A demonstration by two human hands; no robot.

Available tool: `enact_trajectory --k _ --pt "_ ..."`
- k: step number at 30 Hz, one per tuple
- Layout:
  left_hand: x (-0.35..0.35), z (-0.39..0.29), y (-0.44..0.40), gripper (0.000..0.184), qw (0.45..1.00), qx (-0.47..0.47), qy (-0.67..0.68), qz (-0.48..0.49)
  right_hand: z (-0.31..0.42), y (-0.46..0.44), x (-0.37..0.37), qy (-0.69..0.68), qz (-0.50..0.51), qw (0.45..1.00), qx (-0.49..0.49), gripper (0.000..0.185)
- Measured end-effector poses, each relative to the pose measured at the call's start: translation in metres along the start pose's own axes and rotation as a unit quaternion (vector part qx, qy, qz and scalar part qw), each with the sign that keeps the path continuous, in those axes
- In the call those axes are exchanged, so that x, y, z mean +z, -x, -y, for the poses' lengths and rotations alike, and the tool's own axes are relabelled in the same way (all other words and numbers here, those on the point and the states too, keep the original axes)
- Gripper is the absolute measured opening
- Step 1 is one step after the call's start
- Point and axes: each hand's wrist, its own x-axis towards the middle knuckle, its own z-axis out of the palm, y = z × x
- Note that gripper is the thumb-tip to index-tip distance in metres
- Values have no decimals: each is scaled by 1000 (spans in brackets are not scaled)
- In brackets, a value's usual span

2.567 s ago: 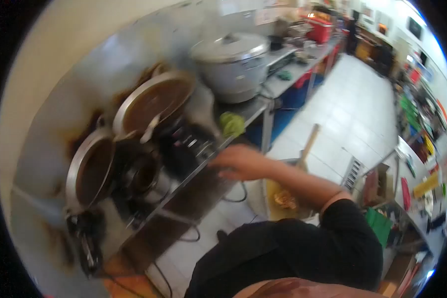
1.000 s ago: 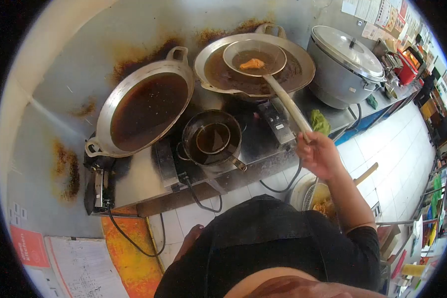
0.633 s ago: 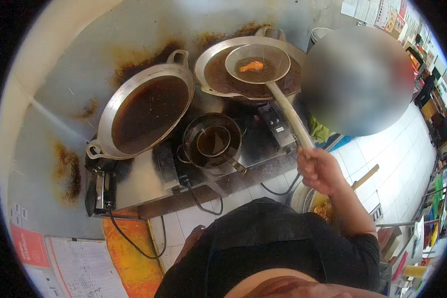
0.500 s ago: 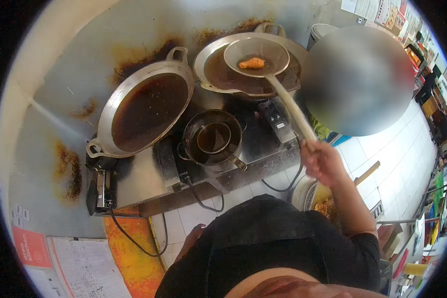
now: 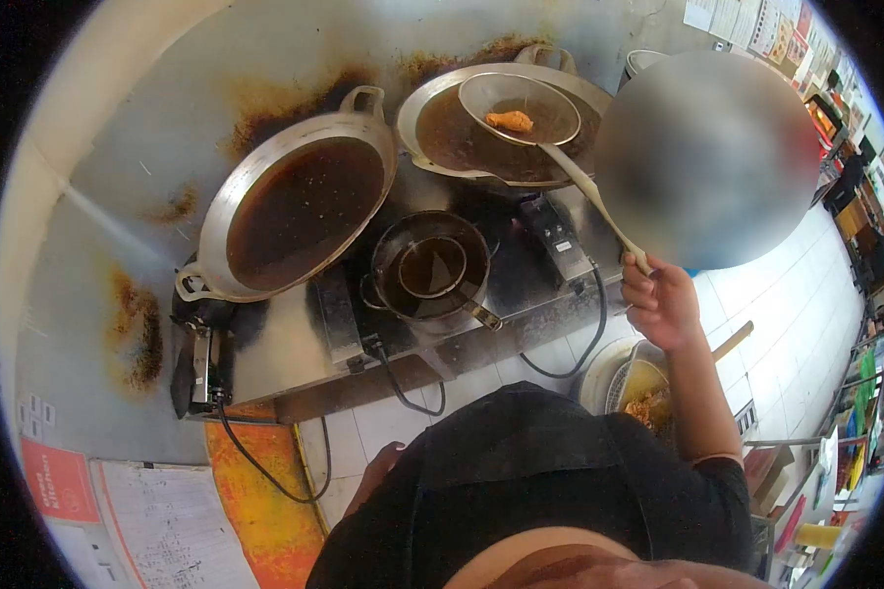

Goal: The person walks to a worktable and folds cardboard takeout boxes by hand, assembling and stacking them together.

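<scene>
My right hand [image 5: 664,306] is closed around the end of the long handle of a mesh skimmer [image 5: 545,106]. The skimmer's round basket is above the right wok [image 5: 432,162], which contains dark oil. One orange-brown fried piece [image 5: 509,121], like a chicken drumstick, lies in the mesh. Partly hidden by my dark clothing, my left hand [image 5: 378,469] hangs low at my side, away from the stove. How its fingers are set is not clear.
A left wok [image 5: 214,226] of dark oil and a smaller pot [image 5: 388,236] with a strainer in it stand on the metal stove [image 5: 265,378]. On the floor at right, a container [image 5: 599,378] holds a wire basket [image 5: 619,383] with fried bits. Burner hoses hang in front.
My right hand has moved slightly right and now grips the handle's end. The skimmer has tilted a little, its fried piece still inside. The whole view has shifted slightly.
</scene>
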Motion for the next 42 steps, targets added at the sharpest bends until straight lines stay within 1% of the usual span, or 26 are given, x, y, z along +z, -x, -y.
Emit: enact_trajectory --k 2,3,4,5,6,7,8,9,11,12,14,16,18,19,21,22,23,24,25,27,29,31,32,34,36,42 --pt "-8 9 -13 71 995 23 -63 -77 -5 -3 4 4 24 1000 15 29" --pt "-9 5 -7 70 990 124 44 -43 -12 2 24 40 6 999 13 29" --pt "-9 1 9 70 964 222 144 -12 -14 -1 30 54 19 998 11 29" --pt "-10 7 14 70 918 310 243 41 -15 -2 33 64 28 998 7 30" --pt "-14 4 11 70 946 257 196 28 -18 0 33 69 30 997 -1 30" --pt "-18 -5 3 70 982 150 111 1 -18 -6 24 72 27 997 -20 32" --pt "-24 -11 -12 70 993 94 67 -5 -17 -10 21 66 5 998 -18 36" --pt "-31 -20 -24 70 997 64 41 5 -19 -9 29 89 -60 993 -46 39" --pt "-44 -61 -49 69 998 40 -21 38 -21 3 34 180 -71 980 -38 54" --pt "-48 -83 -61 69 997 33 -50 58 -29 12 37 236 -92 965 -68 60" --pt "-53 -122 -79 69 989 15 -115 92 -41 24 18 269 -72 957 -84 59" --pt "-60 -154 -94 69 978 5 -172 115 -62 40 -3 322 -145 932 -75 55" --pt "-64 -183 -109 69 969 6 -211 127 -89 59 -30 431 -205 878 -42 60" --pt "-66 -195 -117 69 965 10 -227 134 -109 71 -38 500 -266 824 -14 61" --pt "-61 -222 -127 69 954 14 -262 148 -174 89 -119 718 -283 637 1 61" --pt "-57 -235 -131 69 949 16 -277 151 -188 120 -111 784 -273 553 70 51" --pt "-52 -245 -137 69 942 20 -293 160 -214 136 -142 806 -226 507 205 39" --pt "-47 -252 -140 69 937 23 -308 165 -254 159 -184 801 -227 493 253 32" --pt "-36 -260 -145 69 928 34 -326 178 -276 192 -197 752 -231 561 259 28" --pt "-22 -270 -139 69 918 34 -350 183 -342 262 -235 698 -292 613 226 30" --pt "1 -274 -129 69 906 40 -375 193 -434 326 -316 591 -363 626 356 66" --pt "34 -276 -114 69 893 43 -399 202 -537 400 -380 524 -295 667 439 48" --pt "52 -276 -108 69 887 48 -410 207 -560 430 -366 470 -326 676 464 48" --pt "94 -269 -94 69 877 54 -428 213 -568 468 -318 395 -440 675 440 48" --pt "139 -259 -79 69 868 60 -443 216 -585 502 -295 349 -514 678 393 47" --pt "271 -202 -28 69 855 96 -459 222 -609 607 -295 303 -606 684 271 46"
